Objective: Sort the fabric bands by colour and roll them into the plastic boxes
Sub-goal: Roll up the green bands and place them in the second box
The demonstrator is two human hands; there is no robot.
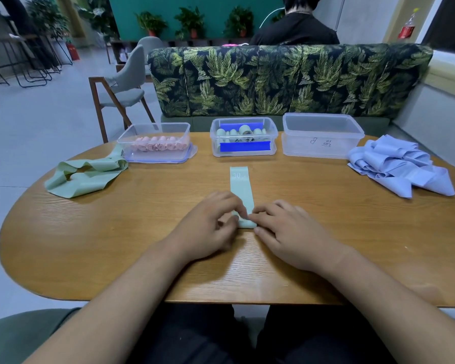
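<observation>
Head view: left hand [208, 224] and right hand [286, 232] pinch the rolled end of the green band [241, 187] between them — uneven pressure could skew it.

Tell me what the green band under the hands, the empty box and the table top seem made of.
The green band: thin, matte, stretchy-looking sheet, likely latex or rubbery fabric; it lies flat and rolls tightly. The empty box: clear, glossy hard plastic; you see through its walls. The table top: wood or wood veneer, satin finish, visible grain.
</observation>
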